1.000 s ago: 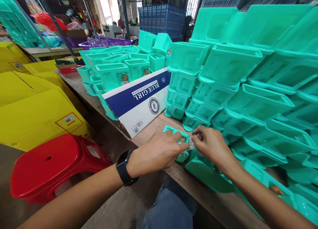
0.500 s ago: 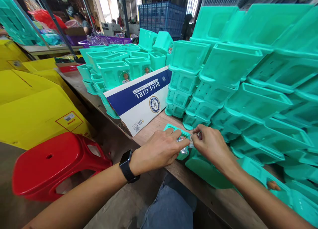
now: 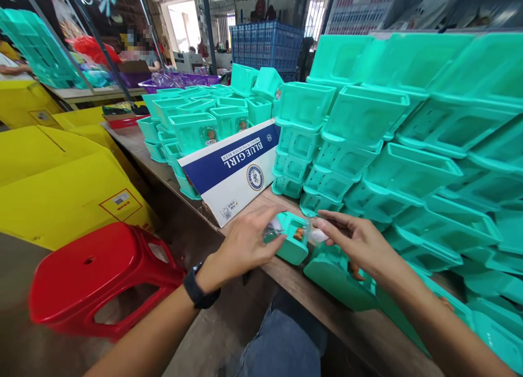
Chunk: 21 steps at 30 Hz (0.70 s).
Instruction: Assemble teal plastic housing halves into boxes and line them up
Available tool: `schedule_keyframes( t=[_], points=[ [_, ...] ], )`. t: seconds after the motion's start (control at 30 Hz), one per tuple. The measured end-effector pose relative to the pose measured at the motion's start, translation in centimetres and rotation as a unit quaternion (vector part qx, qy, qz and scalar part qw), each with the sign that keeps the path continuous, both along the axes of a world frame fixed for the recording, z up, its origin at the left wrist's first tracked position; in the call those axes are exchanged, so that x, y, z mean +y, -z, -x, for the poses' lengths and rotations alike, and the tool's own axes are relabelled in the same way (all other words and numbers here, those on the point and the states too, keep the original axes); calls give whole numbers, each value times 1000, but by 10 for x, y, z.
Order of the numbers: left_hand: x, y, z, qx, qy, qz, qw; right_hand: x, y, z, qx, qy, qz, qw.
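Observation:
A small turquoise plastic bin (image 3: 292, 251) lies on the table between my hands, with a small orange-brown figure (image 3: 299, 233) at its near face. My left hand (image 3: 247, 239) is at the bin's left side, thumb and fingers curved round a clear plastic piece (image 3: 271, 229). To the right of the bin, my right hand (image 3: 359, 239) pinches a small white piece (image 3: 318, 235) with clear plastic beside it. Below my right hand another turquoise bin (image 3: 337, 281) rests near the table edge, an orange-brown figure (image 3: 355, 271) showing on it.
Tall stacks of turquoise bins (image 3: 363, 113) rise at the right, and more bins (image 3: 190, 129) stand behind a white and blue cardboard panel (image 3: 232, 172). On the left are a red stool (image 3: 85, 273) and yellow boxes (image 3: 69, 186). Blue crates (image 3: 265, 44) stand behind.
My hands have moved apart from their close position over the bin. The bin's near face and its figure now show between them. The view has shifted slightly.

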<state>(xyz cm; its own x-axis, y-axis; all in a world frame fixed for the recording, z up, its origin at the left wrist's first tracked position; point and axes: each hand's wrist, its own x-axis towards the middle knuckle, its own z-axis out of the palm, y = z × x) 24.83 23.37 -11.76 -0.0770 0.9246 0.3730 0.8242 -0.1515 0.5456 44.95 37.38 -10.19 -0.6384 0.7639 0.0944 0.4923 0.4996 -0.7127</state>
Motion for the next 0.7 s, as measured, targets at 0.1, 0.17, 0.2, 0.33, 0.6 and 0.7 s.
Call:
schedule_keyframes(
  t=[0.1, 0.17, 0.2, 0.33, 0.6, 0.7],
  points=[
    [-12, 11, 7, -18, -18, 19, 999, -4, 17, 2, 12, -100, -91, 991],
    [-17, 16, 7, 26, -17, 61, 998, -8, 28, 7, -12, -145, -183, 972],
    [-19, 17, 6, 48, -17, 79, 996, -10, 32, 10, -32, -152, -219, 963],
    [-18, 17, -1, 45, 3, 112, 993, -16, 35, 14, -129, -139, -303, 934],
    [-12, 5, -34, -584, -110, 26, 804, -24, 21, 21, -199, -150, -337, 908],
    [-9, 2, -46, -727, -148, 23, 670, -19, 18, 24, -202, -171, -323, 909]
  ],
)
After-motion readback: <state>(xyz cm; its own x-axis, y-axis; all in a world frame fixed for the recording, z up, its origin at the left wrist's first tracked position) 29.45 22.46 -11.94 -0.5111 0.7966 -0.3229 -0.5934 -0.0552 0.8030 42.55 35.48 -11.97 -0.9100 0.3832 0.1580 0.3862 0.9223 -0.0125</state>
